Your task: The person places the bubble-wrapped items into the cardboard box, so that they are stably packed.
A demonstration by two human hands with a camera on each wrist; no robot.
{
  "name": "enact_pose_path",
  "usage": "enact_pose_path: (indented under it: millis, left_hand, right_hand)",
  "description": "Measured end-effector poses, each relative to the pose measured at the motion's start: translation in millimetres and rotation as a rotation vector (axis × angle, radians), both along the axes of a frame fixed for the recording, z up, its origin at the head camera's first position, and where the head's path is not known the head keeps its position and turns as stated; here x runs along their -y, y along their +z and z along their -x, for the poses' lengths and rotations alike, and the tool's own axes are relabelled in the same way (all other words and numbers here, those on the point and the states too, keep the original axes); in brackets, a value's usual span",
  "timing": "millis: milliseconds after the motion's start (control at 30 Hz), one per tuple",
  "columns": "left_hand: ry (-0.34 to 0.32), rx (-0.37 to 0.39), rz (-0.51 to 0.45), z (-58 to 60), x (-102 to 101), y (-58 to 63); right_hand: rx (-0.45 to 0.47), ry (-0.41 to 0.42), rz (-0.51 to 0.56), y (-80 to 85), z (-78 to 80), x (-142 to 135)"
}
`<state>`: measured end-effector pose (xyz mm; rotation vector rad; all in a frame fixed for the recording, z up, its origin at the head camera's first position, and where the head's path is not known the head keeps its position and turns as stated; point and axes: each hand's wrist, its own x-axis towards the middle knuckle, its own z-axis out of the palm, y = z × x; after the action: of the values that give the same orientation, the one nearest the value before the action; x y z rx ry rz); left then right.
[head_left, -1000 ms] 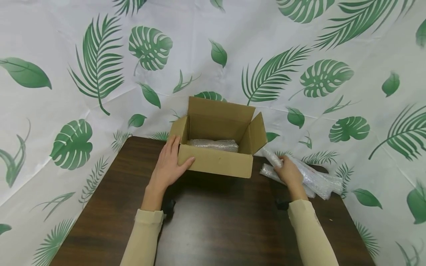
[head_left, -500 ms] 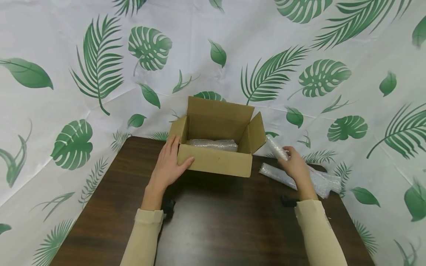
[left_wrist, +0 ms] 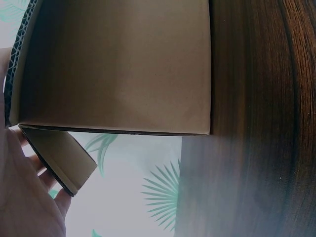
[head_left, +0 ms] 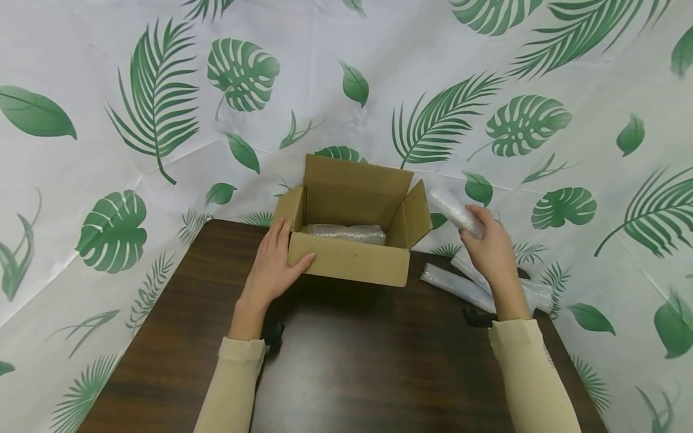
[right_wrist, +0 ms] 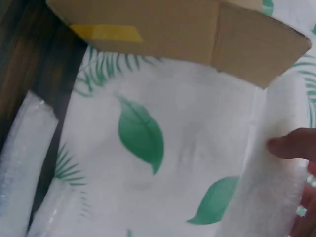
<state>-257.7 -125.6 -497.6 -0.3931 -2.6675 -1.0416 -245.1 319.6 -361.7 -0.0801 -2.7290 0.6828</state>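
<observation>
An open cardboard box (head_left: 349, 260) stands at the back of the table, with a bubble-wrapped bundle (head_left: 346, 234) lying inside. My left hand (head_left: 271, 264) rests on its near left corner, fingers straight along the left flap (left_wrist: 61, 160) and thumb against the front flap. To the right of the box, my right hand (head_left: 491, 249) grips a bubble-wrapped roll (head_left: 455, 213), raised above the table and tilted. In the right wrist view the thumb lies across this roll (right_wrist: 276, 182). What is inside the wrap cannot be made out.
More bubble-wrapped rolls (head_left: 457, 285) lie on the dark wooden table (head_left: 346, 367) below my right hand. A white cloth (head_left: 352, 132) with green leaves hangs behind the table. Yellow tape (right_wrist: 108, 32) shows on the box's side.
My right hand has lifted the bubble-wrapped roll off the pile, moving up and slightly right, uncovering the rolls beneath. My left hand has stayed on the box.
</observation>
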Motion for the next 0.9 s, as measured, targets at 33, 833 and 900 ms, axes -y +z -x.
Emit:
enact_pose_path:
  millis: [33, 833, 900]
  left_hand:
    - [0.0, 0.0, -0.001, 0.1, 0, -0.3]
    - [-0.009, 0.004, -0.013, 1.7, -1, -4.8]
    - [-0.001, 0.001, -0.012, 2.1, 0, -4.5]
  right_hand:
    - [-0.049, -0.001, 0.01, 2.3, 0.5, 3]
    - [-0.33, 0.188, -0.117, 46.4, 19.5, 93]
    - [-0.321, 0.232, -0.146, 48.3, 23.1, 105]
